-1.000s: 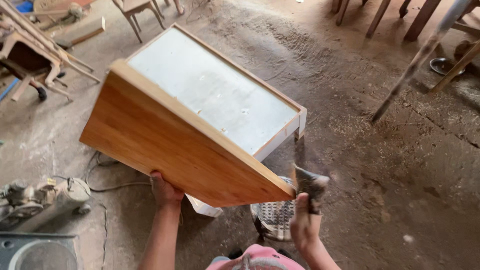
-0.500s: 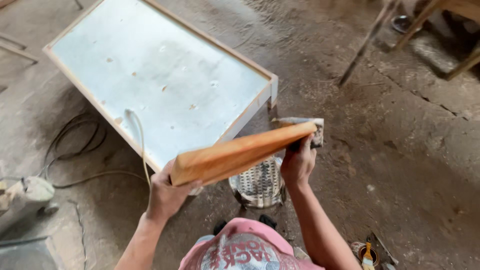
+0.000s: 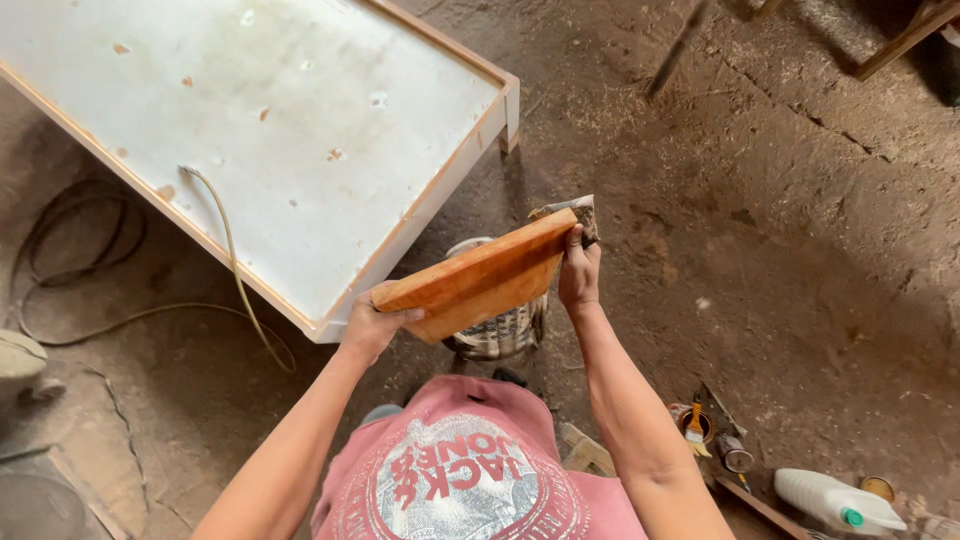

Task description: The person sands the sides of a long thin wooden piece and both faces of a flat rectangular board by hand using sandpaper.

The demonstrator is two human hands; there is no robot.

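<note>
Hands at both ends of a reddish wooden board point(image 3: 478, 283), held above the lap: left hand point(image 3: 372, 325) clamped on the lower near corner, right hand point(image 3: 578, 272) closed on the higher far end, pinching a grey scrap of sandpaper point(image 3: 572, 212) against it. Long axis rising left to right. Beneath, a woven basket point(image 3: 500, 330); beyond, a white framed panel point(image 3: 250, 130) on the dirt floor point(image 3: 780, 230).

White plastic bottle point(image 3: 835, 500) lies near a brush point(image 3: 694, 424).

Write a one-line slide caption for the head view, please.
Both hands, left hand and right hand, hold a wooden board above a dusty floor.
</note>
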